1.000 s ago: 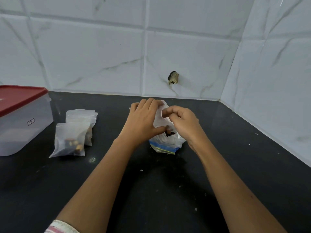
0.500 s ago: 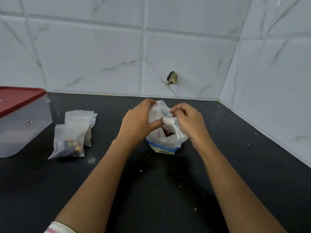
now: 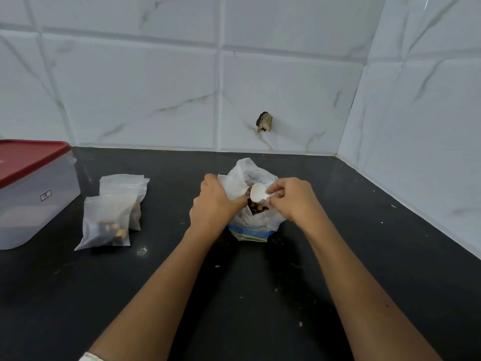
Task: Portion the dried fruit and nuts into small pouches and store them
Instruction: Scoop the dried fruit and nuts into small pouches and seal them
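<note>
Bag (image 3: 251,226) rim is gripped and held open by left hand (image 3: 213,201). White scoop (image 3: 257,192) is pinched by right hand (image 3: 294,199), its bowl just above the dried fruit and nuts (image 3: 256,207) between both hands. Rim should be kept wide and the scoop dipped deep, so nothing is spilled on the bench (image 3: 260,295). Filled pouches (image 3: 106,222) lie well left of left hand. The label (image 3: 45,195) on the box (image 3: 33,204) can't be read.

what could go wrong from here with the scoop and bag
The soft bag seems held up by the left hand gripping its rim; loosened, it may slump and spill. The right hand pinches the scoop by its end, so a full scoop might tip nuts onto the counter.
</note>
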